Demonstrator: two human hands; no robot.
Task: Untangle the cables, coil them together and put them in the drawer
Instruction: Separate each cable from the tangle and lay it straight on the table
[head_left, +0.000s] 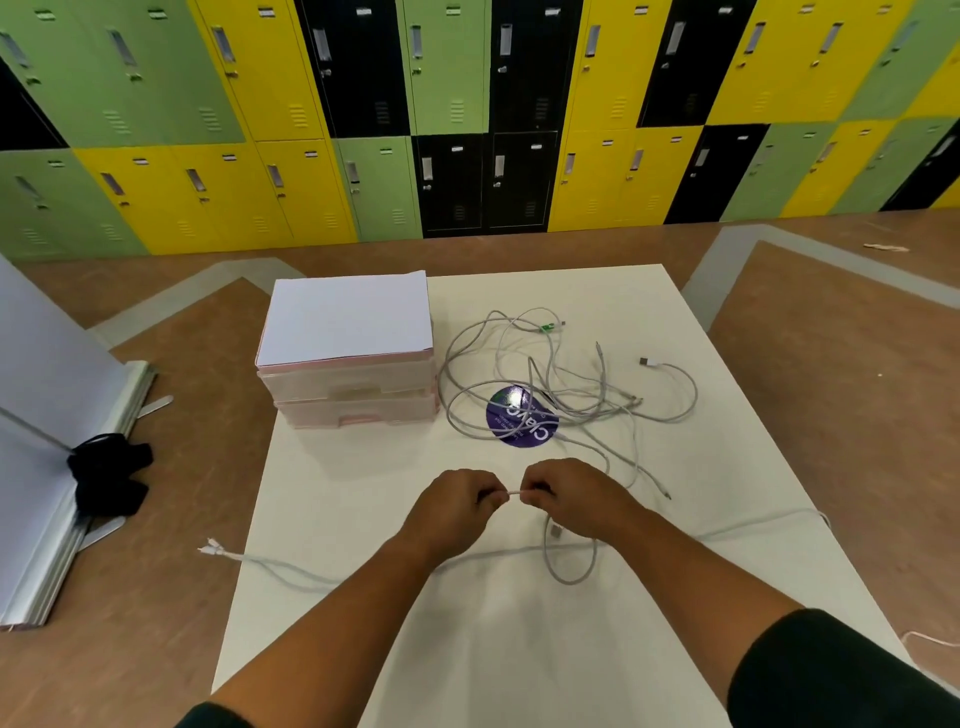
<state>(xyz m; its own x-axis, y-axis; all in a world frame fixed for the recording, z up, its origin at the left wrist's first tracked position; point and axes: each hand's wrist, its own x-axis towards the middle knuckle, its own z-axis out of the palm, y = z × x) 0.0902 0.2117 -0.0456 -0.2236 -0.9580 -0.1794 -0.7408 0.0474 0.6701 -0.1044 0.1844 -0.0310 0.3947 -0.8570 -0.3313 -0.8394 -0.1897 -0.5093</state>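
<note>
Head view: both hands meet over the middle of the white table (363, 519). The left hand (457, 499) and the right hand (561, 493) each have fingers curled, pinching a short taut stretch of thin white cable (513, 494) between them. Just below the right hand, at six o'clock, a small loop (571, 564) lies with a plug inside it. The tangle (545, 384) of grey-white cables sprawls at one o'clock from the hands, partly over a purple sticker (522, 415). The drawer unit (353, 384), its drawers apparently closed, stands at eleven o'clock. A long lead (291, 569) crosses the near table toward eight o'clock. These cables look light, limp and springy, and likely to snag. Holding near a plug end and feeding it back through the loops seems wisest.
</note>
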